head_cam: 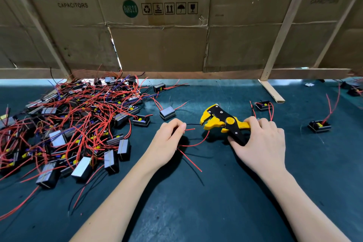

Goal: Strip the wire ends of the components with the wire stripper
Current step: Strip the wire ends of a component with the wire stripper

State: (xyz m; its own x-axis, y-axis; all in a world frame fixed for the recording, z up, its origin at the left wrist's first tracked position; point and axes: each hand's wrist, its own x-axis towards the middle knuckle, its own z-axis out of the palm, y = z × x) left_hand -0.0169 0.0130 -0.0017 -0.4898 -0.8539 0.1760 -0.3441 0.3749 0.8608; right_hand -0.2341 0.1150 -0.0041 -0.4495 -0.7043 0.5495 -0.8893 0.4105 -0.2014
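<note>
Dozens of components (64, 124) lie heaped on the desk (196, 212) to my left, red leads tangled; each block looks light but would snag its neighbours. The wire stripper (224, 122) is rigid plastic and steel, and I judge it best gripped far back on its handles for leverage. My right hand (259, 139) curls round those handles, mouth gaping toward the left. My left hand (169, 141) hides its component; its fingers (181, 126) pinch a thin, floppy black wire (193, 124) close to its end, so it stays straight, tip just at the mouth.
</note>
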